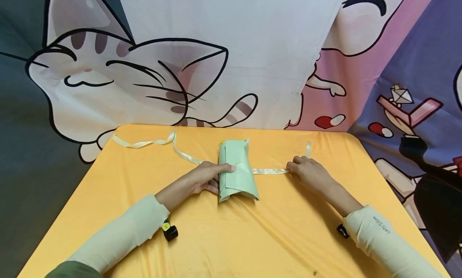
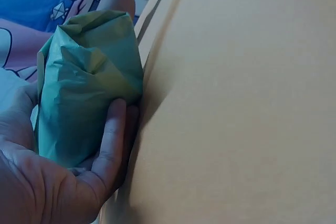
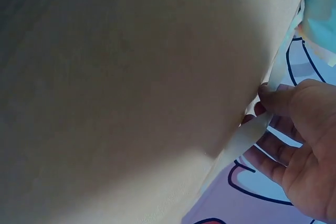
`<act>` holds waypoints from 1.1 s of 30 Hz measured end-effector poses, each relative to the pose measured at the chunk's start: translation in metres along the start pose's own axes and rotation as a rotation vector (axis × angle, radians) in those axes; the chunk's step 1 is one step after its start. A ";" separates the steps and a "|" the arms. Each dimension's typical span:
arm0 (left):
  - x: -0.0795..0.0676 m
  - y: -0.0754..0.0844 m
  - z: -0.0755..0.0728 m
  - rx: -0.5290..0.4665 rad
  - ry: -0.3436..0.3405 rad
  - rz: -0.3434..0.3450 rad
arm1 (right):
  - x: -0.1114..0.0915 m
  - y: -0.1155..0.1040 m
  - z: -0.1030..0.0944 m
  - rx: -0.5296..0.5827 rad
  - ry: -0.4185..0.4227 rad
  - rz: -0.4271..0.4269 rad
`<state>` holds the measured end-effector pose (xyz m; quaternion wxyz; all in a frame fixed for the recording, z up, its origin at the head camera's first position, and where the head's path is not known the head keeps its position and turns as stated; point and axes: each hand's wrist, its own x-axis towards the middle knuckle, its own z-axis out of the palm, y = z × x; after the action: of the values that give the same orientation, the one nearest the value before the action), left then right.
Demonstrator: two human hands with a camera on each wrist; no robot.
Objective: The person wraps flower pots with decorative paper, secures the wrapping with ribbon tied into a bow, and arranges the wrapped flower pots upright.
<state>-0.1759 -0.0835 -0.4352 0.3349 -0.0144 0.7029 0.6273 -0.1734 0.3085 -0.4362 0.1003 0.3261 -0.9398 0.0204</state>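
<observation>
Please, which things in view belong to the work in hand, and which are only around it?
In the work:
- green package, held by the left hand
- pale ribbon, showing on both sides of the package, pinched by the right hand

Only around it:
- yellow cloth underneath
- cartoon backdrop behind
- black device at the left wrist

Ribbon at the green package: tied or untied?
Untied: no knot or bow shows on the green package; the ribbon leads off to both sides, its right part pinched by the right hand.
</observation>
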 end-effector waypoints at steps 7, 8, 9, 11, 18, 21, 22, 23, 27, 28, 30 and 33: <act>0.002 0.003 -0.002 0.014 -0.014 -0.023 | 0.005 -0.010 -0.007 -0.010 -0.026 0.083; 0.002 0.004 -0.002 0.015 -0.016 -0.024 | 0.007 -0.015 -0.010 -0.004 -0.020 0.105; 0.003 0.004 -0.002 0.014 -0.018 -0.023 | 0.010 -0.020 -0.013 0.014 -0.015 0.132; 0.004 0.004 -0.003 0.014 -0.020 -0.021 | 0.019 -0.036 -0.020 0.151 -0.015 0.206; 0.005 0.004 -0.004 0.010 -0.023 -0.026 | 0.058 -0.098 -0.025 0.976 -0.281 0.568; 0.005 0.004 -0.004 0.000 -0.033 -0.036 | 0.068 -0.110 -0.021 1.095 -0.392 0.607; 0.005 0.004 -0.005 -0.002 -0.037 -0.038 | 0.071 -0.113 -0.021 1.122 -0.414 0.602; 0.005 0.004 -0.006 -0.003 -0.040 -0.039 | 0.073 -0.114 -0.021 1.142 -0.430 0.596; 0.008 0.001 -0.008 0.002 -0.053 -0.041 | 0.076 -0.115 -0.019 1.217 -0.474 0.569; 0.008 0.001 -0.008 0.007 -0.053 -0.041 | 0.076 -0.114 -0.019 1.228 -0.480 0.566; 0.008 0.002 -0.009 0.016 -0.052 -0.039 | 0.078 -0.114 -0.017 1.249 -0.488 0.551; 0.007 0.003 -0.010 0.031 -0.067 -0.034 | 0.081 -0.115 -0.016 1.253 -0.494 0.554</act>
<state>-0.1867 -0.0890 -0.4359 0.3690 0.0002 0.7007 0.6107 -0.1616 0.1703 -0.4068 -0.3290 0.0675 -0.7951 0.5050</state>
